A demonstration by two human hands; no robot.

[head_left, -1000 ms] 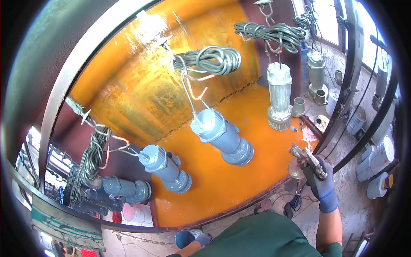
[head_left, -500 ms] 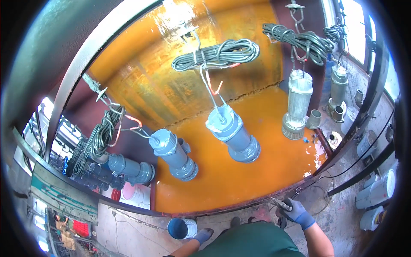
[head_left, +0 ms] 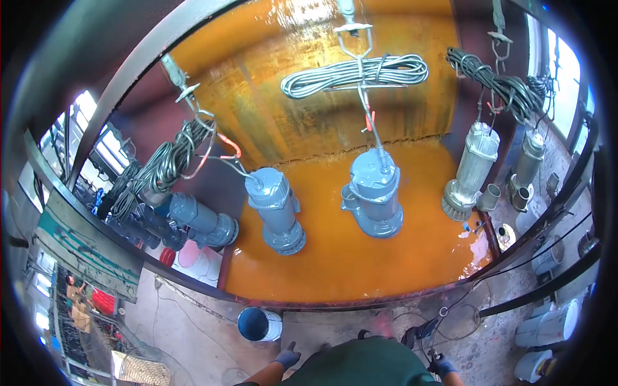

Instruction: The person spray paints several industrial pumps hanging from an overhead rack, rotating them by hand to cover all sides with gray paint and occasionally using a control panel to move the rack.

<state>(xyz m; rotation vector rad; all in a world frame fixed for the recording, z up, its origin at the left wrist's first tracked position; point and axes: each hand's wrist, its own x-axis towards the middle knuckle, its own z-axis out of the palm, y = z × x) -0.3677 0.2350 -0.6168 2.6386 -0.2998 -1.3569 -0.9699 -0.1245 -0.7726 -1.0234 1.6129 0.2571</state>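
round white bucket (head_left: 275,327), blue inside, upright, mouth-up by orange basin (head_left: 360,306) edge; left hand (head_left: 288,356) loose, empty; right hand (head_left: 442,367) grip: can't tell.

R hand (head_left: 443,367) has a dark tool (head_left: 434,355) by its fingers, too small & blurry for me to ID on my remote feed. L forearm (head_left: 262,374) & R forearm (head_left: 453,379) run off the btm. edge; the ctr. hanger (head_left: 347,9) is cut at top. Bkgd. worker (head_left: 78,307), lower L: too tiny for me to read.
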